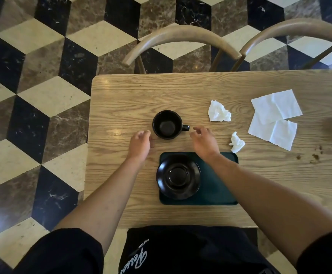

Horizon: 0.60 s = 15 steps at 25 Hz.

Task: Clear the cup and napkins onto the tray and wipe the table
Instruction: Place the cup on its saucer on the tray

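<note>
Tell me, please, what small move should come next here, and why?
Probably close the right hand on the cup handle. Both hands flank the empty cup without touching it, the left hand is open beside it, and the saucer waits on the tray.

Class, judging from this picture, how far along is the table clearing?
Done: only the saucer sits on the tray. In hand: both hands, left and right, flank the cup, not gripping. Left: cup, crumpled napkins, flat napkins, crumbs to wipe.

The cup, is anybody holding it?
No. Both hands are empty: the left hand and right hand sit open on either side of the black cup, not touching it.
</note>
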### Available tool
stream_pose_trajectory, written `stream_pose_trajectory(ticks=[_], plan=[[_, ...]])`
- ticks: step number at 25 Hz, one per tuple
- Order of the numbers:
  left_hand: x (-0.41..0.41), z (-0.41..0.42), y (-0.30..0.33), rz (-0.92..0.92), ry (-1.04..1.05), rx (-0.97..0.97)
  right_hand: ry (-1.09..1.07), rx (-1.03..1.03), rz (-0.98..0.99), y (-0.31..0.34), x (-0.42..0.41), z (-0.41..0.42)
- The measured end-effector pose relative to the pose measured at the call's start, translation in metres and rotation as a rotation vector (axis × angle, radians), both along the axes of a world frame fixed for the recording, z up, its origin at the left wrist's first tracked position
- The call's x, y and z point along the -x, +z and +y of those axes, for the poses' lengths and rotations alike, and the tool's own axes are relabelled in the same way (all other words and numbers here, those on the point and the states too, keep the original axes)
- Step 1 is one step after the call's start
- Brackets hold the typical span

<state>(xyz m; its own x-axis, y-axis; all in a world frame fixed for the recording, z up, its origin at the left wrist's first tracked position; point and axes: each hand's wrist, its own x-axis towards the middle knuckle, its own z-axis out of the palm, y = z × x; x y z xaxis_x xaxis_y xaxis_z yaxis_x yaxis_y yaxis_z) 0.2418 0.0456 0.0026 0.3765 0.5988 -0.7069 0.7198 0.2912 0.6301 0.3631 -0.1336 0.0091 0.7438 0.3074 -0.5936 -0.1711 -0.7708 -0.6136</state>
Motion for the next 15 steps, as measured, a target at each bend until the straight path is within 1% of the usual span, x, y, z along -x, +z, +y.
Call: stream_pose_trajectory(ticks=[3, 5, 8, 11, 15], plan=[[-0.033, 0.012, 0.002, -0.095, 0.076, 0.133, -0.083, -0.117, 0.128, -0.005, -0.013, 0.027], [-0.045, 0.013, 0.003, -0.107, 0.097, 0.215, -0.183, -0.2, 0.245, -0.008, -0.013, 0.038], [-0.051, 0.013, 0.006, -0.104, 0.104, 0.239, -0.293, -0.276, 0.369, -0.01, -0.009, 0.047], [-0.051, 0.012, 0.008, -0.128, 0.103, 0.23, -0.356, -0.315, 0.384, -0.009, -0.007, 0.051], [-0.042, 0.008, 0.018, -0.138, 0.065, 0.2, -0.257, -0.399, 0.36, -0.005, 0.0, 0.045]])
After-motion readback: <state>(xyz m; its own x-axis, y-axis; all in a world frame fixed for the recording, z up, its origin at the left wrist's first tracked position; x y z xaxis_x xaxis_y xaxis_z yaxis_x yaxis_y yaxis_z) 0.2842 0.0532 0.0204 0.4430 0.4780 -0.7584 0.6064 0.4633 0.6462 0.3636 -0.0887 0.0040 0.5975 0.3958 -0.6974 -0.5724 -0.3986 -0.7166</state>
